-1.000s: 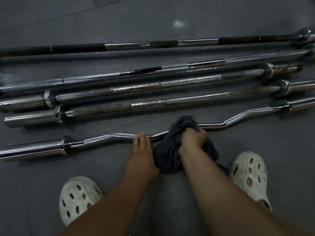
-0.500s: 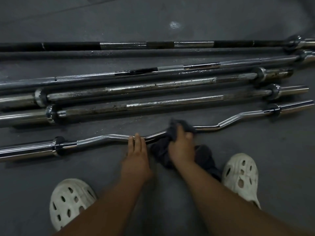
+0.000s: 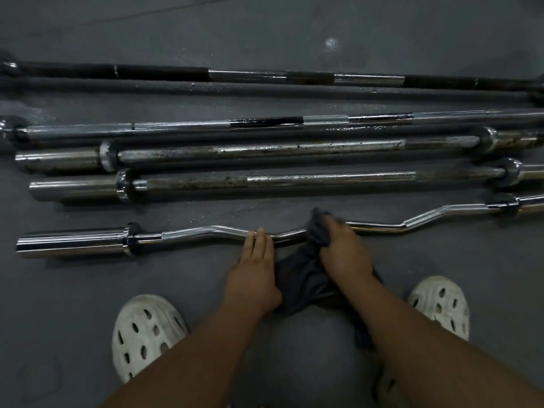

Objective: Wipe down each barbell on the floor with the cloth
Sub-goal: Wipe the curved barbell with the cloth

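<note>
A chrome curl bar (image 3: 203, 232) with a wavy shaft lies nearest me on the grey floor. My left hand (image 3: 255, 266) rests on its middle with straight fingers laid over the shaft. Just to the right, my right hand (image 3: 343, 247) holds a dark grey cloth (image 3: 306, 278) bunched around the shaft; the cloth hangs down between my wrists. Several straight barbells lie parallel behind: a rusty one (image 3: 323, 180), another rusty one (image 3: 279, 148), a chrome one (image 3: 182, 127) and a black-and-chrome one (image 3: 250, 75) farthest away.
My two white perforated clogs stand on the floor, the left clog (image 3: 145, 334) and the right clog (image 3: 440, 304), either side of my forearms. A white spot (image 3: 331, 42) marks the grey floor beyond the bars. Wet speckles show around the middle bars.
My right hand with the cloth has slid slightly right along the curl bar and lies flatter over it. The view has swung left. My left hand stays on the shaft.
</note>
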Available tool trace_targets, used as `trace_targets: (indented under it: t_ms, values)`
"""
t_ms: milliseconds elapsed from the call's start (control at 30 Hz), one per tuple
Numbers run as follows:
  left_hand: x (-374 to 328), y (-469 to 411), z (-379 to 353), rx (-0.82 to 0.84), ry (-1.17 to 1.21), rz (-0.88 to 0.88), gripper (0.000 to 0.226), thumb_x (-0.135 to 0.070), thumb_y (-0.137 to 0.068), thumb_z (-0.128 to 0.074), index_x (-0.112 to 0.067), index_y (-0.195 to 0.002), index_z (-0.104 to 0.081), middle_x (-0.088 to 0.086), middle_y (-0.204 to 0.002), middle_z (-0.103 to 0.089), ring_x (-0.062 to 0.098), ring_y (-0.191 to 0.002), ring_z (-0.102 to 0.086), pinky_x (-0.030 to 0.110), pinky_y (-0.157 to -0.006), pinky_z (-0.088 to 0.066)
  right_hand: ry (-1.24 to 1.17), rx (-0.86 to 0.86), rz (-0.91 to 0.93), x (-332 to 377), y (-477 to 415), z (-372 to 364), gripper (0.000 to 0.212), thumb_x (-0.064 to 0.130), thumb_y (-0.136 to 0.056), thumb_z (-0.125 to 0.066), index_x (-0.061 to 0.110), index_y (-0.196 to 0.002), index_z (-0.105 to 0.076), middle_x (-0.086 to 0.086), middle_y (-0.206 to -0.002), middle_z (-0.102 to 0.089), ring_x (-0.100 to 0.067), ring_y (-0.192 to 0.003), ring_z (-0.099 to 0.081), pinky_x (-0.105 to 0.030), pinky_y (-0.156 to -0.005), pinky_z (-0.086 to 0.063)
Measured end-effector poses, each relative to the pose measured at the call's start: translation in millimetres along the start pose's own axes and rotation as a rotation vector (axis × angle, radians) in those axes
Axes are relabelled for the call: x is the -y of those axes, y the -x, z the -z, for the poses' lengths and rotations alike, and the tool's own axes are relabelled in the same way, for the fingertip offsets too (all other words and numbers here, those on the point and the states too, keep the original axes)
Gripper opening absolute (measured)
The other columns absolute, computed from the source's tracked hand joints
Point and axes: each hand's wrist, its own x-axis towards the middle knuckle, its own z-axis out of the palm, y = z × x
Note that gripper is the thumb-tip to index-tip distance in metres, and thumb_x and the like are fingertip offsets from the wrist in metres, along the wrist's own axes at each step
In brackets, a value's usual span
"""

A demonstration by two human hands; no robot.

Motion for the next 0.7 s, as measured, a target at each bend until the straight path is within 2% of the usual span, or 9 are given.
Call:
trace_targets:
  t_ms: [67,100,200,233,300,367,533,633,700]
  values:
    - [-0.7,0.6,-0.6,-0.002,-0.006,0.005,0.1,-0.029,-0.081,-0.06,-0.012,-0.156,0.004,0.001,-0.163,0.018,0.02,-0.149,0.018,0.041,-0.114,-0.03,0.016,-0.106,-0.165,7.6,5.5,2.3,0.067,0.015,-0.082,-0.055,0.032,-0.145,-0.038,-0.017,-0.132,-0.045,-0.039,-0.111,-0.056,-0.044,-0.09,-0.051]
    - [-1.1,0.3,-1.6,-0.002,-0.004,0.007,0.102,-0.03,-0.08,-0.061,-0.012,-0.156,0.004,0.002,-0.163,0.018,0.021,-0.149,0.019,0.041,-0.114,-0.029,0.085,-0.086,-0.106,25.9,14.3,-5.2,0.066,0.015,-0.085,-0.055,0.029,-0.147,-0.037,-0.017,-0.133,-0.041,-0.038,-0.114,-0.052,-0.043,-0.089,-0.051]
    - [-1.3,-1.7,0.2,0.019,0.004,0.01,0.106,-0.031,-0.078,-0.064,-0.011,-0.156,0.005,0.005,-0.163,0.018,0.022,-0.149,0.019,0.041,-0.119,-0.024,0.268,-0.095,0.361,55.9,36.0,-29.7,0.057,0.017,-0.081,-0.063,0.018,-0.137,-0.051,-0.015,-0.138,-0.044,-0.037,-0.116,-0.05,-0.043,-0.08,-0.053]
    - [-0.2,-2.5,2.5,0.028,0.0,0.0,0.105,-0.03,-0.079,-0.063,-0.011,-0.156,0.005,0.004,-0.163,0.017,0.022,-0.149,0.018,0.04,-0.12,-0.023,0.289,-0.122,0.421,47.7,27.8,-26.7,0.055,0.016,-0.079,-0.065,0.016,-0.133,-0.056,-0.015,-0.141,-0.045,-0.037,-0.119,-0.049,-0.044,-0.08,-0.054]
    - [0.5,-1.7,6.5,0.042,-0.001,-0.009,0.105,-0.028,-0.078,-0.063,-0.012,-0.156,0.005,0.001,-0.163,0.019,0.019,-0.149,0.018,0.04,-0.117,-0.026,0.251,-0.105,0.22,20.0,2.9,-12.6,0.052,0.013,-0.085,-0.059,0.018,-0.136,-0.053,-0.011,-0.15,-0.039,-0.035,-0.134,-0.039,-0.046,-0.093,-0.052]
    - [-0.9,0.4,4.8,0.03,0.001,0.004,0.108,-0.028,-0.076,-0.066,-0.012,-0.156,0.005,0.0,-0.162,0.02,0.02,-0.149,0.018,0.04,-0.115,-0.028,0.239,-0.084,-0.009,15.3,-2.5,-8.0,0.06,0.013,-0.089,-0.053,0.019,-0.147,-0.04,-0.007,-0.157,-0.028,-0.031,-0.145,-0.023,-0.046,-0.104,-0.045]
    - [-2.5,-3.2,3.2,0.033,-0.001,-0.005,0.106,-0.031,-0.079,-0.063,-0.008,-0.156,0.007,0.009,-0.163,0.016,0.026,-0.149,0.018,0.039,-0.122,-0.015,0.178,0.186,0.424,47.8,28.9,-20.0,0.08,0.016,-0.087,-0.059,0.017,-0.156,-0.02,-0.001,-0.164,-0.011,-0.022,-0.152,-0.003,-0.042,-0.117,-0.03]
    - [3.6,-2.8,4.9,0.042,0.009,-0.033,0.107,-0.028,-0.076,-0.066,-0.009,-0.156,0.004,0.006,-0.164,0.013,0.023,-0.149,0.017,0.036,-0.122,-0.016,0.103,0.048,0.147,29.0,13.1,-5.2,0.075,0.014,-0.084,-0.056,0.02,-0.153,-0.026,0.002,-0.163,-0.014,-0.02,-0.152,-0.004,-0.045,-0.112,-0.037]
    - [3.8,-0.8,3.8,0.036,0.022,-0.022,0.108,-0.027,-0.076,-0.066,-0.009,-0.156,0.004,0.006,-0.163,0.015,0.023,-0.149,0.018,0.036,-0.122,-0.016,0.078,0.046,0.142,49.3,21.3,-12.0,0.079,0.019,-0.083,-0.059,0.02,-0.154,-0.023,0.0,-0.163,-0.012,-0.024,-0.152,0.0,-0.047,-0.114,-0.035]
